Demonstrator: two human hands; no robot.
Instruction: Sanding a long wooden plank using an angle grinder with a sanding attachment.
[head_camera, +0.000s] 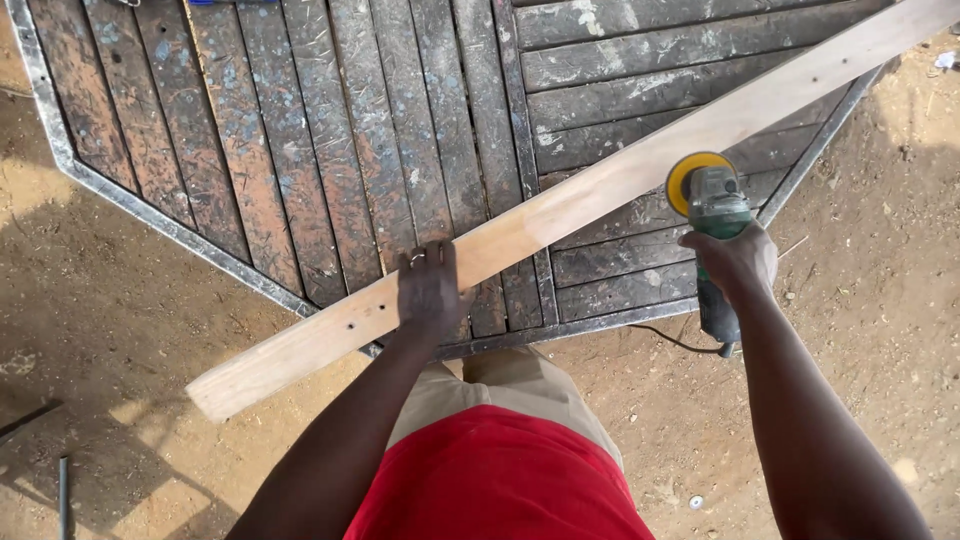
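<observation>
Clamped around the green body of an angle grinder (716, 235), the right hand (735, 262) kept its fingers wrapped tight, the yellow-backed disc at twelve o'clock from the knuckles and touching the near edge of a pale wooden plank (560, 205). Flat on that plank, at nine o'clock from the grinder, the left hand (430, 292) pressed down, fingers spread rather than curled, a ring on one finger. Running from seven o'clock to one o'clock, the plank lay across a weathered slatted panel (330, 140) framed in grey metal. Sandy ground (110, 330) surrounded the panel, with the grinder's cable (670, 340) trailing at six o'clock.
</observation>
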